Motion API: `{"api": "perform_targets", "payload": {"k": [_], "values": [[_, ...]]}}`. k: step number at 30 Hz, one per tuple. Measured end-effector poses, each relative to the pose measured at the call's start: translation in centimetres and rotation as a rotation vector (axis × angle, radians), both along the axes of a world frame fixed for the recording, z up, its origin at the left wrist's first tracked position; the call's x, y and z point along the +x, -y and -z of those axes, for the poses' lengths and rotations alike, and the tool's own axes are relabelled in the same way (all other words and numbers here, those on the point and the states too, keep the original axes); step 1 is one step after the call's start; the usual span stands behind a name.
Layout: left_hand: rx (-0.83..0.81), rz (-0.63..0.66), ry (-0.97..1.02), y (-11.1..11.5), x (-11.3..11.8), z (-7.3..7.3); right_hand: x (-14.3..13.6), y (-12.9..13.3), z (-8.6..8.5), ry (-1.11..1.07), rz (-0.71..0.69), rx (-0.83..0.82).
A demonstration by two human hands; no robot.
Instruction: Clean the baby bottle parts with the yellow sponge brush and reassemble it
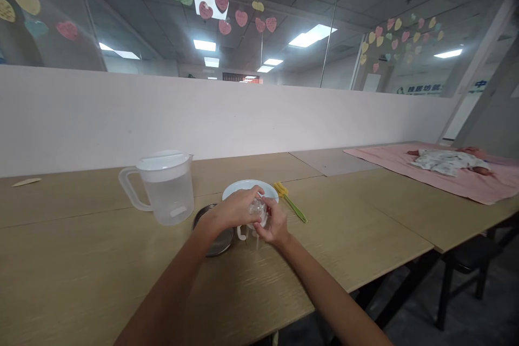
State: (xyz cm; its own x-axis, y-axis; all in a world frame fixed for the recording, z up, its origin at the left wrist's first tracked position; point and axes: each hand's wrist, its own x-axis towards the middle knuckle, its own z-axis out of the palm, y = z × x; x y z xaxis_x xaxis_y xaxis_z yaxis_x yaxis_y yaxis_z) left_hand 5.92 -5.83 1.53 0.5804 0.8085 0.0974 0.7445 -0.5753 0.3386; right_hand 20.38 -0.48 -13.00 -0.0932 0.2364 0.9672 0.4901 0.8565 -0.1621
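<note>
Centre frame: left hand (pixel 242 207), right hand (pixel 276 221) partly curled, gripping clear rounded plastic-looking piece (pixel 258 208); loosening risked drop.

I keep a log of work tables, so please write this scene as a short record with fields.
Left hand: holding clear object, partly hidden by fingers
Right hand: holding same object
Beyond hands: white bowl
Right of bowl: yellow-headed brush, green handle
Left side: lidded pitcher
Beside left forearm: metal dish, partly covered
Far right: pink cloth
</note>
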Motion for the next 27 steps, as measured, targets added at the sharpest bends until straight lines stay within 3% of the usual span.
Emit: {"api": "perform_targets", "payload": {"k": [7,19,24,27], "values": [[-0.015,-0.033,0.0,-0.3,0.1,-0.1,-0.4,-0.4,0.9,-0.012,-0.03,-0.048],[0.004,-0.031,-0.029,-0.4,0.1,0.0,-0.1,-0.2,0.9,0.06,0.011,-0.117],[0.036,-0.017,0.002,-0.4,0.1,0.5,1.4,-0.3,-0.8,0.139,0.039,-0.016],[0.027,-0.013,0.006,-0.5,-0.1,0.8,2.2,0.4,-2.4,0.016,0.012,0.145]]}}
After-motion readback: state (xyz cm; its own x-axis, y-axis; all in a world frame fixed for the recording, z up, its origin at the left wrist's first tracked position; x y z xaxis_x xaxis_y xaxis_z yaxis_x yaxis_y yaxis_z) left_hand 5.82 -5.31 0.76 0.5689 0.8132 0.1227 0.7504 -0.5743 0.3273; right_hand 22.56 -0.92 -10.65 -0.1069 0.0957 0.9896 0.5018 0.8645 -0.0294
